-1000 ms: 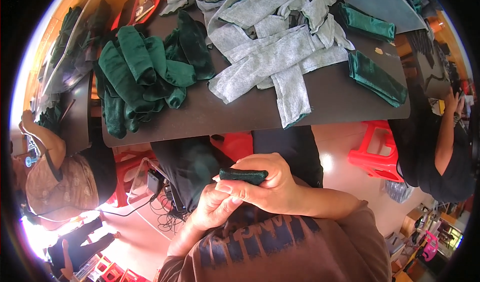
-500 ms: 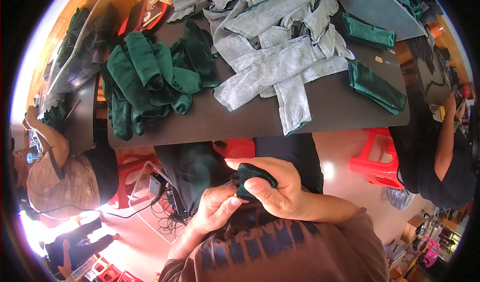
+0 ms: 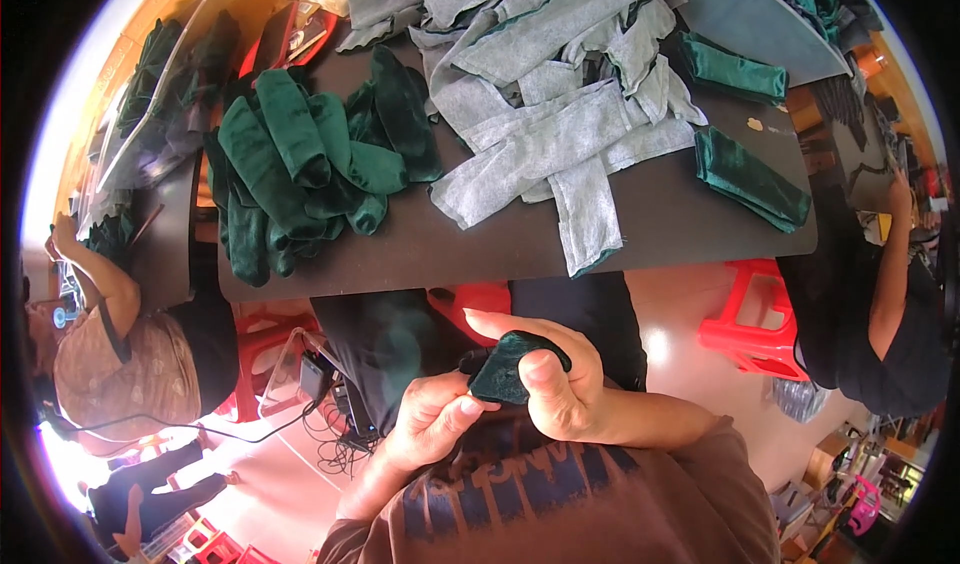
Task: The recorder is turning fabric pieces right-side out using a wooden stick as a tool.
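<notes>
Close to my chest, over my lap, both hands are on a dark green velvet piece [image 3: 502,372]. My left hand [image 3: 432,416] pinches its lower left edge between thumb and fingers. Wrapped round its right side is my right hand [image 3: 566,374], with the thumb pressed on the velvet and the index finger stretched along the far side. Part of the piece is hidden inside the right hand. Ahead on the dark table lie a heap of green velvet tubes [image 3: 290,154] at the left and a pile of grey fabric strips [image 3: 540,144] with green showing at some edges.
Folded green velvet bundles [image 3: 752,179] lie at the table's right end. The table edge [image 3: 420,282] runs just beyond my knees. Red stools [image 3: 752,319] stand at both sides, with tangled cables [image 3: 345,434] on the floor at left. A person [image 3: 130,354] sits at left and another [image 3: 870,304] at right.
The velvet piece has turned in my hands and shows a broader flat face. My right hand has tilted more upright, with its thumb raised. My left hand keeps its pinch.
</notes>
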`<action>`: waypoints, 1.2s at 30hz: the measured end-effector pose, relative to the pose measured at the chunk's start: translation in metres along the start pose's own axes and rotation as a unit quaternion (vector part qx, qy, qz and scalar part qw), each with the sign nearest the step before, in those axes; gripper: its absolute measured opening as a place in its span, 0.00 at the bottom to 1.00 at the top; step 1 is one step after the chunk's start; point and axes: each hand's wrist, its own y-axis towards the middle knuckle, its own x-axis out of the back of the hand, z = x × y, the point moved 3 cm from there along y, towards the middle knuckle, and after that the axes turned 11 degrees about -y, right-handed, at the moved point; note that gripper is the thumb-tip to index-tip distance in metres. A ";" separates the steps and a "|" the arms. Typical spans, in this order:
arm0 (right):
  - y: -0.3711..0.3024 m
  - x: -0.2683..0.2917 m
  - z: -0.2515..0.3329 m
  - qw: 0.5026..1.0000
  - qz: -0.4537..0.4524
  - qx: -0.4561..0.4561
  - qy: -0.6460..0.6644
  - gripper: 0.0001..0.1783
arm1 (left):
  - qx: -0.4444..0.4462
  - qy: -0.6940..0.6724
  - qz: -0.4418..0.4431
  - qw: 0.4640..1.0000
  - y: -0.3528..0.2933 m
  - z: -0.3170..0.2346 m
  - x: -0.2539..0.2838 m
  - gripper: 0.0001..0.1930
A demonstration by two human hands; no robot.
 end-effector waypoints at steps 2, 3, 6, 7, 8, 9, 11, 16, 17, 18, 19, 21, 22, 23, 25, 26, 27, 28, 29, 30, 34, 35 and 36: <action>0.000 -0.003 -0.003 1.000 -0.017 0.019 0.002 0.27 | -0.003 0.017 0.004 1.000 0.001 0.000 0.001 0.14; 0.000 -0.004 -0.004 0.999 -0.034 0.038 0.003 0.24 | -0.006 0.034 0.009 0.999 0.002 0.000 0.001 0.13; -0.003 -0.005 -0.006 1.000 -0.012 0.009 0.012 0.26 | -0.035 -0.015 -0.011 0.999 0.004 0.002 -0.003 0.12; -0.003 -0.006 -0.008 1.000 -0.011 0.009 0.012 0.26 | -0.035 -0.016 -0.012 0.999 0.003 0.004 -0.003 0.12; -0.003 -0.008 -0.010 0.999 -0.021 0.039 -0.005 0.25 | -0.036 -0.017 -0.015 0.999 0.002 0.008 -0.003 0.12; -0.003 -0.009 -0.011 0.997 -0.031 0.069 -0.021 0.23 | -0.036 -0.018 -0.018 0.999 0.001 0.010 -0.002 0.12; -0.002 -0.009 -0.012 0.996 -0.026 0.075 -0.038 0.22 | -0.032 -0.028 -0.030 0.999 -0.001 0.013 -0.002 0.11; -0.004 -0.009 -0.010 0.992 -0.007 0.092 -0.081 0.20 | -0.046 -0.051 -0.033 0.997 -0.002 0.010 -0.005 0.10; -0.004 -0.010 -0.010 0.993 -0.003 0.084 -0.082 0.19 | -0.041 -0.055 -0.038 0.997 -0.003 0.011 -0.005 0.10; -0.004 -0.011 -0.011 0.994 0.000 0.076 -0.082 0.19 | -0.036 -0.060 -0.043 0.997 -0.003 0.010 -0.005 0.10; -0.003 -0.010 -0.011 0.994 0.001 0.075 -0.083 0.19 | -0.036 -0.061 -0.043 0.997 -0.002 0.007 -0.005 0.10; -0.001 -0.008 -0.009 0.991 -0.005 0.100 -0.091 0.20 | -0.067 0.030 -0.048 0.996 0.002 -0.006 -0.005 0.10; 0.001 -0.006 -0.006 0.997 -0.004 0.052 -0.065 0.22 | -0.051 0.060 -0.048 0.996 0.003 -0.010 -0.002 0.10; 0.003 -0.001 -0.006 0.995 -0.019 0.048 -0.083 0.22 | -0.040 0.117 -0.045 0.991 0.002 -0.014 0.004 0.09; 0.008 0.004 -0.003 0.991 -0.047 0.058 -0.112 0.23 | -0.083 0.295 -0.029 0.952 0.003 -0.024 0.012 0.08; 0.011 0.006 0.001 0.988 -0.060 0.072 -0.122 0.23 | -0.095 0.321 -0.052 0.941 0.002 -0.028 0.014 0.07; 0.012 0.008 0.004 0.992 -0.055 0.047 -0.102 0.23 | -0.105 0.341 -0.052 0.933 0.002 -0.028 0.018 0.06; 0.016 0.012 0.008 0.986 -0.053 0.072 -0.141 0.22 | -0.113 0.364 -0.054 0.923 -0.001 -0.030 0.022 0.06; 0.021 0.015 0.015 0.983 -0.033 0.070 -0.164 0.21 | -0.103 0.399 -0.037 0.910 -0.003 -0.035 0.025 0.05; 0.027 0.019 0.019 0.979 -0.013 0.070 -0.189 0.20 | -0.095 0.433 -0.019 0.896 -0.002 -0.041 0.027 0.04; 0.042 0.005 0.017 0.976 0.070 0.084 -0.189 0.08 | -0.152 0.620 0.067 0.767 -0.001 -0.060 0.016 0.07; 0.049 0.002 0.019 0.965 0.151 0.043 -0.208 0.11 | -0.207 0.658 0.074 0.720 -0.001 -0.060 0.013 0.08; 0.052 0.001 0.017 0.965 0.152 0.042 -0.209 0.11 | -0.208 0.657 0.073 0.721 0.000 -0.061 0.010 0.08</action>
